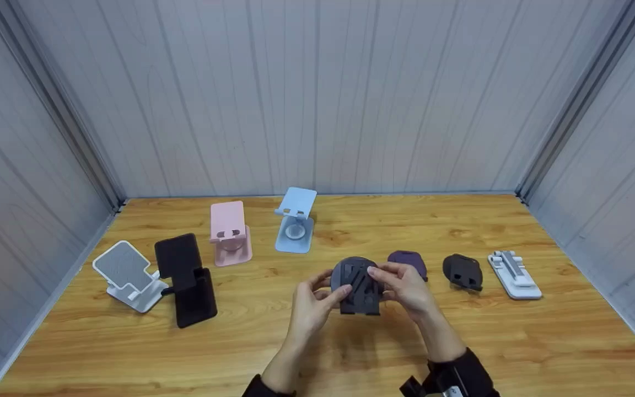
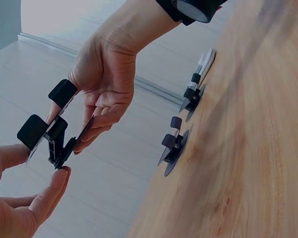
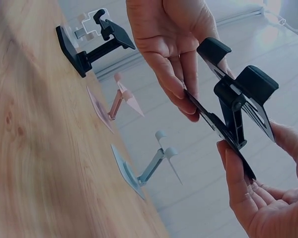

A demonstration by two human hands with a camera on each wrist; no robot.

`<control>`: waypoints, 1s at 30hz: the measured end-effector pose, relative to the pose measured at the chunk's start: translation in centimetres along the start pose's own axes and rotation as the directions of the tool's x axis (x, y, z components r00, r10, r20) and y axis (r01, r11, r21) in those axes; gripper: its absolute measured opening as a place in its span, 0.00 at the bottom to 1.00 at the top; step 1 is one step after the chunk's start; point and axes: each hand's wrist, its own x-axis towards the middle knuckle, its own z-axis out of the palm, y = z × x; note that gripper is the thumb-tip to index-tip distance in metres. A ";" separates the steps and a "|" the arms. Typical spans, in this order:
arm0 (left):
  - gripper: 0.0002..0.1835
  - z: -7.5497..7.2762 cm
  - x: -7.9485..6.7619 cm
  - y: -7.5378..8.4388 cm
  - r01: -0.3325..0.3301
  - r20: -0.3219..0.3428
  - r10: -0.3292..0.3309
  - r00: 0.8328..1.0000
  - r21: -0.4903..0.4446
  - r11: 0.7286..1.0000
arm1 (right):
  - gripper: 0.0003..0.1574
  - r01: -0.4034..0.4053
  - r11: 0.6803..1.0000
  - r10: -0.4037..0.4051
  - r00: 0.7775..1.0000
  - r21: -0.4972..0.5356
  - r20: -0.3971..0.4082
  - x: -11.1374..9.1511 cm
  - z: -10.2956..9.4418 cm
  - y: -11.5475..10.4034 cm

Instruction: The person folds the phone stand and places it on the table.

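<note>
Both hands hold a black folding phone stand (image 1: 362,300) over the front middle of the table. My left hand (image 1: 307,309) pinches its left side, thumb on the slotted plate and fingers behind. On the opposite side, my right hand (image 1: 410,289) grips it the same way. The right wrist view shows the stand's round base (image 3: 208,119) and its lipped plate (image 3: 258,79) apart, joined by a short hinged arm (image 3: 232,119). Just behind the right hand lies a folded purple phone stand (image 1: 405,258), partly hidden by it.
To the right lie a folded black stand (image 1: 463,271) and a folded white stand (image 1: 516,275). Unfolded stands occupy the left: white and grey (image 1: 124,267), black (image 1: 193,298), pink (image 1: 228,220) and light blue (image 1: 297,201). Pale panel walls (image 1: 317,99) enclose the wooden table (image 1: 213,358).
</note>
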 end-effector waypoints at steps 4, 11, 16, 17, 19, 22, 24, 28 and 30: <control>0.27 0.1 0.1 -0.1 -0.007 -0.001 0.007 1.000 -0.014 1.000 | 0.18 0.006 1.000 -0.006 1.000 -0.005 0.005 0.0 -0.1 0.1; 0.27 0.2 -0.1 -0.1 -0.016 -0.028 0.017 0.999 0.016 1.000 | 0.18 0.013 1.000 -0.013 1.000 0.001 0.015 -0.1 -0.2 0.1; 0.26 0.3 -0.1 -0.1 -0.034 -0.042 0.035 0.998 0.036 0.999 | 0.18 0.014 1.000 -0.014 1.000 0.004 0.017 0.0 -0.2 0.2; 0.25 0.3 -0.1 -0.2 -0.037 -0.044 0.038 0.998 0.039 0.999 | 0.18 0.014 1.000 -0.014 1.000 0.003 0.017 0.0 -0.2 0.3; 0.25 0.3 -0.1 -0.2 -0.042 -0.046 0.044 0.998 0.044 0.998 | 0.19 0.014 1.000 -0.014 1.000 0.003 0.014 0.0 -0.2 0.3; 0.24 0.3 -0.2 -0.3 -0.045 -0.050 0.047 0.998 0.047 0.998 | 0.19 0.014 1.000 -0.014 1.000 0.000 0.006 0.0 0.0 0.4; 0.24 0.3 -0.2 -0.4 -0.046 -0.054 0.048 0.997 0.044 0.998 | 0.19 0.016 1.000 -0.016 1.000 -0.004 -0.004 0.0 0.1 0.5; 0.23 0.2 -0.1 -0.6 -0.034 -0.068 0.036 0.997 0.030 0.999 | 0.23 0.005 1.000 -0.005 0.999 -0.019 -0.036 0.2 0.5 0.8; 0.24 0.1 0.0 -0.8 -0.020 -0.078 0.022 0.997 0.022 1.000 | 0.25 -0.002 1.000 0.001 0.999 -0.022 -0.048 0.3 0.7 1.0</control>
